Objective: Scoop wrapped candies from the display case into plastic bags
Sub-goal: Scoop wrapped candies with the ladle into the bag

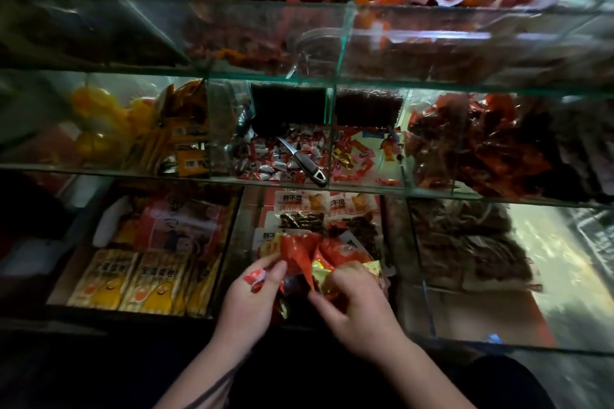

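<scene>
Both hands sit at 6 o'clock, forearms rising from the bottom edge and wrists bent forward over the lowest shelf of the glass display case point(332, 80). The left hand point(247, 295) shows its back, fingers curled, thumb and forefinger pinching the near rim of a red plastic bag point(295, 252). A red-and-white wrapped candy point(255, 279) is tucked against its fingers. The right hand point(357, 302), at 3 o'clock from the left, is also back-up and curled, grasping the bag's other side where a gold-wrapped candy point(320, 272) shows. The bag is bunched between the two hands, its mouth pulled upward.

At 12 o'clock from the hands, in the middle shelf's central compartment, lies the heap of wrapped candies point(265, 156) with a scoop point(300, 159) resting on it, black handle pointing toward 5 o'clock.

Behind the bag, packs with white labels point(292, 199) begin with "胖不"; the next character is unclear. At 8 o'clock, yellow packets point(149, 282) read "全蛋蛋卷".
</scene>
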